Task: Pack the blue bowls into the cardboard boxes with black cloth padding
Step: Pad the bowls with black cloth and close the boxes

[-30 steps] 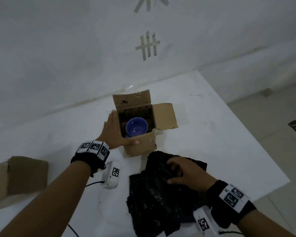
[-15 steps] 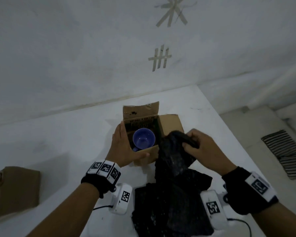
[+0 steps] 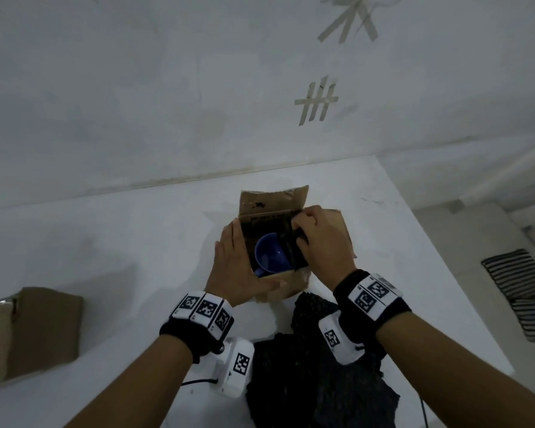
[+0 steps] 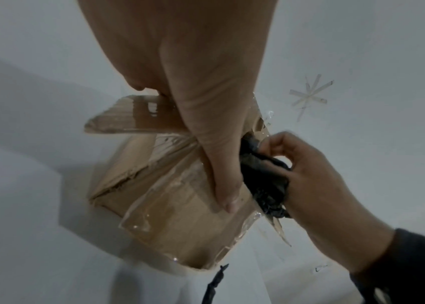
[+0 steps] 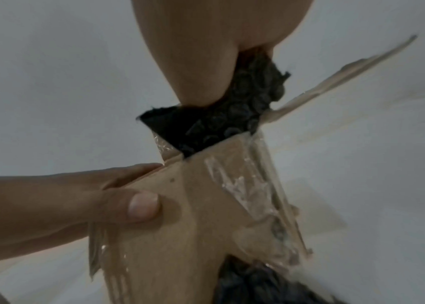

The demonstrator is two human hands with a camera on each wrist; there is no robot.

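Nearest on the white tabletop (image 3: 121,242) lies a heap of black cloth (image 3: 315,381), spread between the two forearms and reaching up to the near wall of the open cardboard box (image 3: 286,287). At the far left edge of the view a second cardboard box (image 3: 40,329) sits well apart from everything else.

The left hand (image 3: 238,267) braces the left side of the open box: its fingers lie flat and straight along the outer left wall, while the thumb (image 5: 138,205) presses on the near wall, which carries loose clear tape. It steadies the box without curling round anything.

The right hand (image 3: 322,242) is over the right side of the box's opening, fingers curled and pinching a bunched piece of black cloth (image 4: 266,176), which runs down inside the box along its right wall. In the right wrist view this bubbled black padding (image 5: 234,115) fills the gap between the hand and the cardboard rim.

Inside the box, left of that cloth, sits a blue bowl (image 3: 271,254), open side up, its right edge covered by the cloth.

Beyond it the far flap (image 3: 272,200) stands up. Farther still, tape marks (image 3: 317,101) are stuck on the white wall.
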